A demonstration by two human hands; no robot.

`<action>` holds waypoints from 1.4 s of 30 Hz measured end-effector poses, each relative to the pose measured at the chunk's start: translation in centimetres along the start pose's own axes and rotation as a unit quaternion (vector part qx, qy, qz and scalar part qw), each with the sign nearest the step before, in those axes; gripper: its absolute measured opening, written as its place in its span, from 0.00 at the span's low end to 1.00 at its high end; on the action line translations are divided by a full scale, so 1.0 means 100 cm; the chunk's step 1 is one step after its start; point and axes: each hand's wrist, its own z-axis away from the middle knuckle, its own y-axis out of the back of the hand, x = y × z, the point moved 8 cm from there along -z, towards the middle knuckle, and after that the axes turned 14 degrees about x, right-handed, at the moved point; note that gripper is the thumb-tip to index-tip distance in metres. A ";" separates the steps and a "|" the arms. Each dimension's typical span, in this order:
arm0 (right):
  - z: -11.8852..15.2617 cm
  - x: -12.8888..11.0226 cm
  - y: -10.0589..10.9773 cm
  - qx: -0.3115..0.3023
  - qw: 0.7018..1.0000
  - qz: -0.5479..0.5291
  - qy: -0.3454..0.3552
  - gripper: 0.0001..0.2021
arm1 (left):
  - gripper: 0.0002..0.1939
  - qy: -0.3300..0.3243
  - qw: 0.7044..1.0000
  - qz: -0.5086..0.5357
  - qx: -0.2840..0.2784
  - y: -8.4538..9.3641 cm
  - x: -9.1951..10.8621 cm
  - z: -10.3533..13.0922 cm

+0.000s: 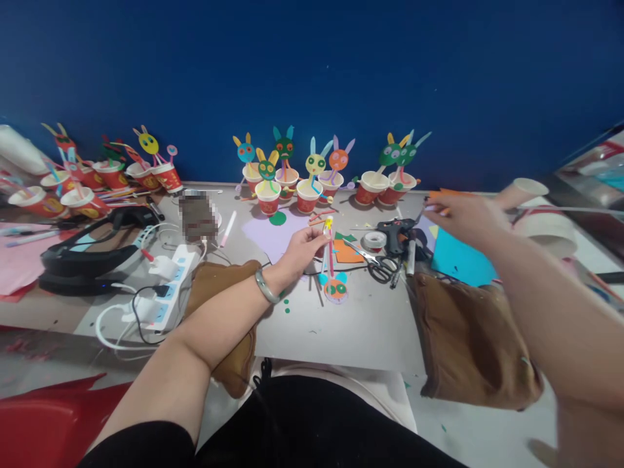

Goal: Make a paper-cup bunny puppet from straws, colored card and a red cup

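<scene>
My left hand (pixel 306 250), with a bangle at the wrist, is closed on a paper animal figure. The figure's round orange head with green eyes and blue ears (pixel 336 290) hangs upside down below the fingers, on pink and white strips. A yellow piece sits at the top of the strips. Raised to the right, my right hand (pixel 461 211) has its fingers pinched together; a thin dark thing shows at the tips, too blurred to name. Nearest to it are a black glue gun (pixel 396 235) and a sheet of blue paper (pixel 461 257).
Red paper cups (pixel 268 198) with paper animals stand along the blue wall. Black-handled scissors (pixel 383 268) and a tape roll (pixel 374 241) lie mid-table. A power strip (pixel 170 289) with cables is at left. Brown cloth (pixel 475 341) covers the right front edge.
</scene>
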 end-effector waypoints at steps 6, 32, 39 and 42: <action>-0.048 -0.087 -0.042 -0.010 1.000 -0.023 0.019 0.27 | 0.14 -0.001 1.000 -0.004 0.014 0.002 0.000 -0.002; -0.068 -0.129 -0.060 -0.037 0.998 -0.011 0.049 0.22 | 0.13 0.009 1.000 0.005 -0.026 -0.006 -0.002 -0.003; -0.069 -0.120 -0.057 -0.031 0.997 0.000 0.067 0.22 | 0.14 0.007 1.000 0.000 -0.027 -0.007 -0.003 -0.004; -0.070 -0.117 -0.057 -0.035 0.997 0.009 0.072 0.23 | 0.13 0.003 1.000 0.001 -0.029 -0.007 -0.004 -0.004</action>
